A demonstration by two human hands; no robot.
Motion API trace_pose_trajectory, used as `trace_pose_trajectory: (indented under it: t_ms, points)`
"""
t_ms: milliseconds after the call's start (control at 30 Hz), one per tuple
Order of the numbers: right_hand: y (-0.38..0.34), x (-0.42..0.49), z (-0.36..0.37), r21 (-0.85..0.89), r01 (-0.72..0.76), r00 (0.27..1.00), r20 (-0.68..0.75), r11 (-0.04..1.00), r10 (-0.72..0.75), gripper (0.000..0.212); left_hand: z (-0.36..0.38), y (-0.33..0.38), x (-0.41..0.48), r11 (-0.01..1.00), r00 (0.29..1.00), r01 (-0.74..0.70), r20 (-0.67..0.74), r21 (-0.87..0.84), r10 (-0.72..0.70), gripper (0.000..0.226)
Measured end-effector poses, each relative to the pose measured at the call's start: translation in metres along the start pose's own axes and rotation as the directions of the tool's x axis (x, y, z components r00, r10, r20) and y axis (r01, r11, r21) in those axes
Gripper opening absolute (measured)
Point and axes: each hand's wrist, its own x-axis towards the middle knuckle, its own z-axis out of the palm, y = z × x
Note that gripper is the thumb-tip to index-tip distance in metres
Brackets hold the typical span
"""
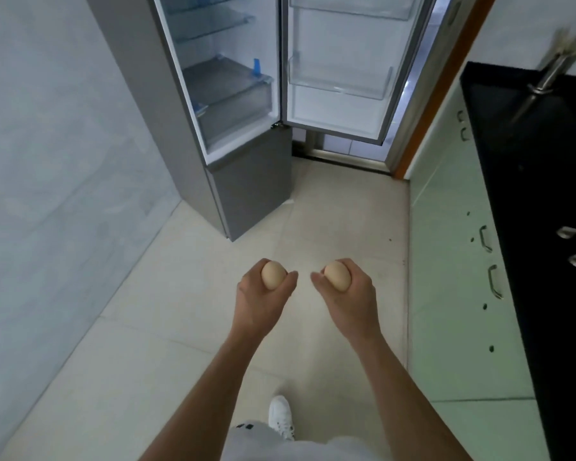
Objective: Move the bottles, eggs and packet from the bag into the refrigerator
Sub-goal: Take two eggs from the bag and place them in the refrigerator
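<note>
So each hand has one egg right now: the left hand (pixel 263 291) is curled around the left egg (pixel 273 275) and the right hand (pixel 345 291) is wrapped around the right egg (pixel 337 276), both held out in front over the floor, with the fridge (pixel 246 181) well ahead and its door (pixel 340 104) swung wide open. The bag isn't in view. The shelves and door racks (pixel 340 81) look bare from here, so there's plenty of room. My take on doing this bit well: keep the grip cupped and loose, fingers round the shell rather than squeezing. Walk right up close before reaching in, and set each egg down somewhere it can't roll. A door rack with a lip is probably safer than a flat glass shelf (pixel 213 26). Put one down first so a hand is free to steady the other.
</note>
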Motion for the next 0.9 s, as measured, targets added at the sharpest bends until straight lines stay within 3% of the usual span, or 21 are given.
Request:
trace_pose_trajectory:
  t_ms: [533,900]
  points:
    - [-0.023,0.112,0.082,-0.045,0.060,0.988,0.148,0.997,-0.053,0.021,-0.030,-0.012,0.125,0.999,0.993,0.040,-0.112,0.027,-0.037,0.026]
    - [-0.031,0.292,0.099,0.019,0.103,0.985,0.139,0.994,-0.105,0.023,0.023,0.037,0.282,0.992,0.987,0.000,-0.159,0.125,0.020,0.022]
